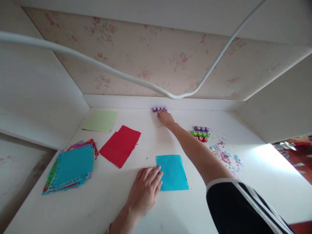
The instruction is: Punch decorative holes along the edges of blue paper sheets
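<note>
My left hand (146, 187) lies flat with its fingers stretched out, fingertips on the left edge of a blue sheet of paper (173, 174). The sheet's right and lower edges are partly scalloped. My right arm reaches to the back of the white table, where my right hand (166, 118) is closed, fingers bent round a small purple craft punch (158, 115) that is mostly hidden. Just behind it stands a row of purple craft punches (158, 109) with white round tops, against the back ledge.
Red sheets (120, 146) and a pale green stack (101, 120) lie left, near a pile of punched coloured sheets (73, 165). At right are purple, green and red punches (201, 133) and scattered paper bits (223, 154). A white cable (117, 74) hangs across the front.
</note>
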The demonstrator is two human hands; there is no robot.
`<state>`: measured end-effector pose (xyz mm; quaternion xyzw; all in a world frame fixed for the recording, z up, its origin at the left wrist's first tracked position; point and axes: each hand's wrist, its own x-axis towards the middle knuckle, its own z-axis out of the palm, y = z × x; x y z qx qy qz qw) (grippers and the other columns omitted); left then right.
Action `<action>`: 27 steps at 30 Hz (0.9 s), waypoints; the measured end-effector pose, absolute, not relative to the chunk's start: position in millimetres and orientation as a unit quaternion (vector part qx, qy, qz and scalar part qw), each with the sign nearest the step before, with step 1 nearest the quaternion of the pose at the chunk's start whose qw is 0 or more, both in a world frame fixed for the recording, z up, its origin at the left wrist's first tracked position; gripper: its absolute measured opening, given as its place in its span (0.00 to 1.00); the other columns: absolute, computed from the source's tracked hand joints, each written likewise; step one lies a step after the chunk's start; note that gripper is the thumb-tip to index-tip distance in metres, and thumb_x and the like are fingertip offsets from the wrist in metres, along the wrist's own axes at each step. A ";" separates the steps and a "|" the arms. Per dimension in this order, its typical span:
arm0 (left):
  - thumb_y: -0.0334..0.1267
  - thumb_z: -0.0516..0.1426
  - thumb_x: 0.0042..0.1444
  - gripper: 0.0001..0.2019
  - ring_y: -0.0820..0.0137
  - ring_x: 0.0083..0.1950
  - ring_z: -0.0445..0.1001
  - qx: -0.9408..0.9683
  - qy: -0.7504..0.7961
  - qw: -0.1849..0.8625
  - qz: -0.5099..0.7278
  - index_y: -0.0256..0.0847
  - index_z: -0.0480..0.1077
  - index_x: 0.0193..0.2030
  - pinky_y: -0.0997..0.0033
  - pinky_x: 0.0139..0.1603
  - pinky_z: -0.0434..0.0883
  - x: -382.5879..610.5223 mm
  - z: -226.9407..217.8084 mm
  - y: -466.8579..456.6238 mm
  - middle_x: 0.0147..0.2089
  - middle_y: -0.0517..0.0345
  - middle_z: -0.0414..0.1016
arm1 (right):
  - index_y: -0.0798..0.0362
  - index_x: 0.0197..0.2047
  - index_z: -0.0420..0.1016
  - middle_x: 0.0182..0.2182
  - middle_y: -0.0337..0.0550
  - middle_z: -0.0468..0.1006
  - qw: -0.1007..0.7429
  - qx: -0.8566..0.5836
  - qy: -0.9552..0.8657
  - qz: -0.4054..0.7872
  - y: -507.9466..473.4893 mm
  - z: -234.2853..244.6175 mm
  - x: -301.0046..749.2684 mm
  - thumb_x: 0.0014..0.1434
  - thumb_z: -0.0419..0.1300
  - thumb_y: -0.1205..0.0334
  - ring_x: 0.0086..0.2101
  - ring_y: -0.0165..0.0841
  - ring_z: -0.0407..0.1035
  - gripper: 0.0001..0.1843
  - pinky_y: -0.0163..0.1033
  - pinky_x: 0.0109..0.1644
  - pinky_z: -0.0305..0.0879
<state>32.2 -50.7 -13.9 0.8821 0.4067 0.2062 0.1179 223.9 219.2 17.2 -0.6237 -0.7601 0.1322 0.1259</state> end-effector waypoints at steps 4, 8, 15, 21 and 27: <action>0.37 0.54 0.65 0.16 0.62 0.56 0.70 0.881 0.413 0.103 0.205 0.46 0.68 0.59 0.55 0.56 0.67 34.8 -18.1 -48.4 0.64 0.58 0.69 | 0.54 0.54 0.67 0.53 0.50 0.72 0.158 -0.575 -0.786 0.167 173.0 25.2 224.1 0.61 0.55 0.68 0.46 0.36 0.72 0.17 0.40 0.53 0.65; 0.39 0.53 0.65 0.15 0.60 0.56 0.70 0.887 0.411 0.103 0.187 0.47 0.68 0.58 0.54 0.54 0.67 45.1 -16.6 -46.1 0.64 0.57 0.69 | 0.50 0.53 0.67 0.52 0.44 0.73 0.204 -0.454 -0.830 0.252 105.6 28.5 222.6 0.59 0.58 0.69 0.42 0.30 0.74 0.19 0.35 0.50 0.67; 0.35 0.52 0.66 0.13 0.61 0.51 0.73 0.885 0.390 0.135 0.217 0.45 0.71 0.55 0.55 0.52 0.69 52.5 -8.3 -38.2 0.56 0.55 0.75 | 0.46 0.58 0.68 0.55 0.46 0.72 0.173 -0.429 -0.840 0.284 40.9 23.7 229.7 0.60 0.59 0.68 0.53 0.38 0.69 0.23 0.43 0.57 0.65; 0.32 0.51 0.66 0.15 0.61 0.54 0.71 0.828 0.471 0.143 0.268 0.44 0.67 0.58 0.56 0.55 0.69 35.3 -6.3 -5.3 0.55 0.51 0.73 | 0.46 0.60 0.68 0.53 0.52 0.71 0.167 -0.592 -0.765 0.193 7.9 11.5 278.6 0.61 0.61 0.48 0.53 0.48 0.65 0.26 0.56 0.57 0.63; 0.35 0.57 0.63 0.16 0.60 0.54 0.72 0.836 0.462 0.142 0.260 0.44 0.68 0.57 0.55 0.55 0.70 44.1 -9.9 29.4 0.55 0.51 0.74 | 0.46 0.55 0.72 0.45 0.50 0.74 0.093 -0.618 -0.752 0.210 -6.6 -1.4 306.0 0.54 0.67 0.48 0.46 0.48 0.66 0.26 0.54 0.51 0.63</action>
